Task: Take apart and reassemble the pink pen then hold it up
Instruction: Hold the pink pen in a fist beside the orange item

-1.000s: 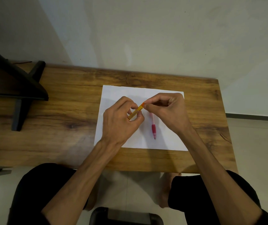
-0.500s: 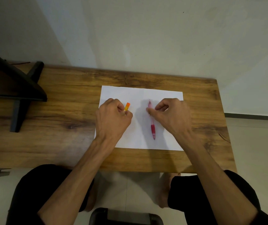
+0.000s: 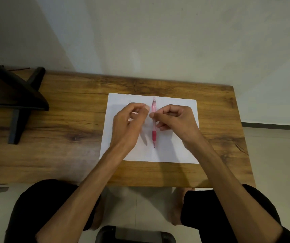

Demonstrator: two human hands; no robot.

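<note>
Starting far to the left of the white paper, a dark stand with flat, hard legs sits on the wooden table, which is brown with wavy grain and looks smooth. The paper is thin, flat and shaped like a box lid, and it lies in the middle of the table. Over the left part of the paper is the left hand. Its fingers are curled in with the thumb near the fingertips, but I cannot tell if it holds anything small. In the middle of the paper lies the pink pen, long and thin like a stick, with its tip pointing toward the person. Its top part looks like clear pink plastic, and its lower part has a darker, rubbery-looking grip. Over the right part of the paper is the right hand. Its fingers are curled and the fingertips pinch or touch the clear part of the pen; it is hard to say how firmly. What could go wrong? The pen is round and slick, so I think it could roll across the paper if the pinch is weak. Tiny parts inside, like a spring, could pop out and bounce off the table onto the floor. The paper could also slide if a hand pushes it sideways.
</note>
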